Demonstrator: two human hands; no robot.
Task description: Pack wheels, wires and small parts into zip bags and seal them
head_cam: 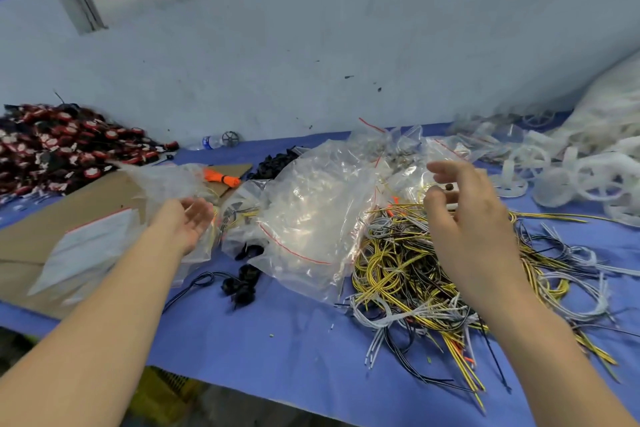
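Head view: left hand (194, 218) open beside zip bags (304, 215), right hand (467, 215) loosely curled, empty, above wires (408, 263); gathering wires seemed next.

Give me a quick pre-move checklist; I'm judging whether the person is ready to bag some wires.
1. Right hand free to grab: ok, fingers loosely curved, holding nothing.
2. Wire pile within reach: ok, directly beneath the right hand.
3. Left hand has a bag ready: not ok, palm open beside a small zip bag, not gripping it.
4. Bag mouth open: cannot tell.
5. Wires separated for picking: not ok, tangled together.
6. Blue table has working space: ok, bare patch in front.
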